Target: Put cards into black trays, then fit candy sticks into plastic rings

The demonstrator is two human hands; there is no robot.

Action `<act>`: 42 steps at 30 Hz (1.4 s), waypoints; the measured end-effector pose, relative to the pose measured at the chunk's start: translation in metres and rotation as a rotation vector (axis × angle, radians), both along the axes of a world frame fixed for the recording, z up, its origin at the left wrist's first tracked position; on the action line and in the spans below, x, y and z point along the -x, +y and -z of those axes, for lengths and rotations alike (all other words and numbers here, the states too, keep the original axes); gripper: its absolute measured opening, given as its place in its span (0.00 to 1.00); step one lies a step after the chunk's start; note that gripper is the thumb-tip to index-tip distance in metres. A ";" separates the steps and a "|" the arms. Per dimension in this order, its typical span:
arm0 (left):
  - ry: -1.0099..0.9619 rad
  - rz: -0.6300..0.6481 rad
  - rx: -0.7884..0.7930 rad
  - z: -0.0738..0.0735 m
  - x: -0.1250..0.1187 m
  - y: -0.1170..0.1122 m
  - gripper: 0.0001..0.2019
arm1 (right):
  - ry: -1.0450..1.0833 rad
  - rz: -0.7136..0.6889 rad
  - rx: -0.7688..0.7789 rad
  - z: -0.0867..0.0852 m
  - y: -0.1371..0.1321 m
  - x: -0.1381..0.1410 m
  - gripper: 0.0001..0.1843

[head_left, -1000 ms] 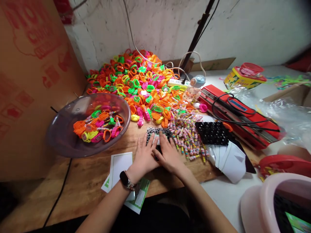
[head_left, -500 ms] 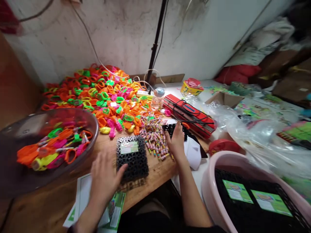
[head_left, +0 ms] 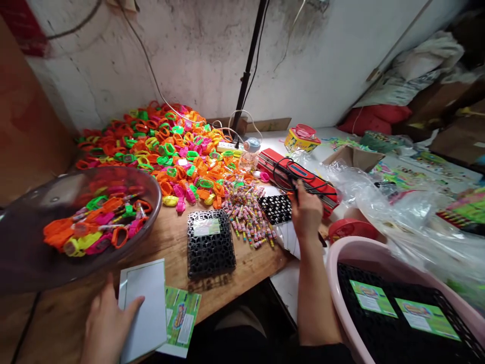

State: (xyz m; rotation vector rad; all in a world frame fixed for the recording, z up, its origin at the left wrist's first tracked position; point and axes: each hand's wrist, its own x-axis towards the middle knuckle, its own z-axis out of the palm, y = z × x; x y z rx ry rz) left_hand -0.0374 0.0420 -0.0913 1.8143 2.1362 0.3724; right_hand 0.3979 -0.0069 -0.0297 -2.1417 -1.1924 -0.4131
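Low on the left, my left hand [head_left: 108, 323] has its fingers apart, the thumb lying over a white card [head_left: 146, 303]. A green printed card [head_left: 184, 316] sticks out from under it. My right hand [head_left: 307, 210] is closed beside the red sealing machine [head_left: 276, 164]; a dark piece shows at its fingertips, too hidden to name. Left of that hand, a black lattice sheet [head_left: 275, 208] lies over white paper [head_left: 288, 236]. Mid-table is a stack of black lattice sheets [head_left: 211, 250] with a label card [head_left: 206, 227] on top.
Small patterned sticks [head_left: 248, 215] lie heaped behind the stack. Bright plastic watch-like toys [head_left: 151, 146] pile against the wall. A purple basin [head_left: 155, 197] holds more at left. At right, a pink tub [head_left: 331, 283] holds black sheets with green cards; clear plastic bags [head_left: 401, 217] lie behind.
My left hand has moved from beside the black stack down and left to the white card. My right hand has moved right, off the lattice sheet, and its fingers have closed.
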 end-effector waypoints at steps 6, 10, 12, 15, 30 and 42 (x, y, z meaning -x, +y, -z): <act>-0.406 -0.060 0.180 -0.043 0.018 -0.022 0.19 | 0.436 -0.531 -0.454 -0.048 -0.006 0.079 0.41; -0.867 -0.132 0.244 -0.066 0.016 -0.034 0.20 | 0.637 -0.956 0.198 -0.018 0.063 0.103 0.33; -1.046 -0.168 0.250 -0.072 0.009 -0.032 0.21 | 0.519 -0.952 0.351 0.004 0.094 0.109 0.35; -1.198 -0.190 0.224 -0.072 -0.005 -0.029 0.24 | 0.342 -0.801 0.273 0.022 0.100 0.126 0.35; 0.260 0.158 -0.116 0.003 0.011 -0.081 0.46 | 0.542 0.363 -0.256 0.058 -0.053 0.043 0.43; -0.134 0.191 -0.240 0.036 0.038 -0.065 0.20 | 0.164 0.202 -0.153 0.064 -0.028 0.064 0.28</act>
